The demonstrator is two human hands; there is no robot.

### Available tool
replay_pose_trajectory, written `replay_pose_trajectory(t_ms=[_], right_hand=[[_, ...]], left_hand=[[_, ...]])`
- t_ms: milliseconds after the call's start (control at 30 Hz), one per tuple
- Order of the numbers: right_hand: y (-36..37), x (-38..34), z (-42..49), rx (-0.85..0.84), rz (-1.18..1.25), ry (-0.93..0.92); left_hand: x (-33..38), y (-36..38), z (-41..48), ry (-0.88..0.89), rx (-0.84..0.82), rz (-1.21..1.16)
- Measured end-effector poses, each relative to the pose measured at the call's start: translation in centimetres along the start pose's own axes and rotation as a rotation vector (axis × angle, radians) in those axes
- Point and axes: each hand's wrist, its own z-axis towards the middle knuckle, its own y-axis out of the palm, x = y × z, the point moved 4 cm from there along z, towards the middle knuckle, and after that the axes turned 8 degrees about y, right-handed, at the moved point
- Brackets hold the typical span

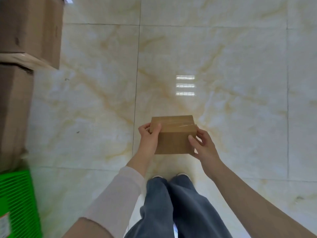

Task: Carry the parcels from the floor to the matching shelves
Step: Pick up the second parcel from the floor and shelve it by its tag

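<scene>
A small brown cardboard parcel (173, 134), sealed with clear tape across its top, is held in the air in front of me above the tiled floor. My left hand (149, 134) grips its left side, thumb on the top edge. My right hand (203, 146) holds its right side, fingers against the front face. No shelf is in view.
Large cardboard boxes (29, 30) are stacked at the left edge, with another tall box (13, 114) below them. A green slatted plastic crate (17, 203) sits at the bottom left. Glossy marble floor tiles (240, 83) spread ahead and to the right. My legs and shoes (171, 194) are below the parcel.
</scene>
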Motion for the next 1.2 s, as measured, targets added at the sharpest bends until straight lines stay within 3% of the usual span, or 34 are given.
replay_pose_trajectory(t_ms=[100,467,667,833,933,1033,1100,1200], right_hand=[[0.6,-4.8,-8.4,0.011,0.046,0.017],[0.9,-20.1,-35.9,0.0,0.167,-0.067],[0.4,-23.4,-45.0,-0.017,0.242,-0.192],[-0.1,-25.6,-48.9,-0.165,0.182,-0.199],[-0.7,-27.1,-50.2,-0.133,0.082,-0.266],[-0.7,-28.0,-51.4,0.051,0.041,-0.45],[0.0,-28.2,-52.5,0.133,-0.1,-0.625],[0.8,-27.4,-53.2,0.162,-0.281,-0.808]], left_hand=[[5.4,-2.2,-7.6,0.089,0.039,-0.102],[23.0,-7.5,-32.6,0.308,-0.061,-0.19],[28.5,-8.8,-40.1,0.311,-0.166,-0.251],[31.3,-9.7,-43.6,0.514,-0.235,-0.293],[32.9,-10.4,-44.7,0.588,-0.311,-0.268],[33.8,-10.5,-45.2,0.529,-0.311,-0.167],[33.5,-10.0,-45.6,0.397,-0.308,-0.142],[32.9,-9.0,-46.1,0.211,-0.352,-0.369]])
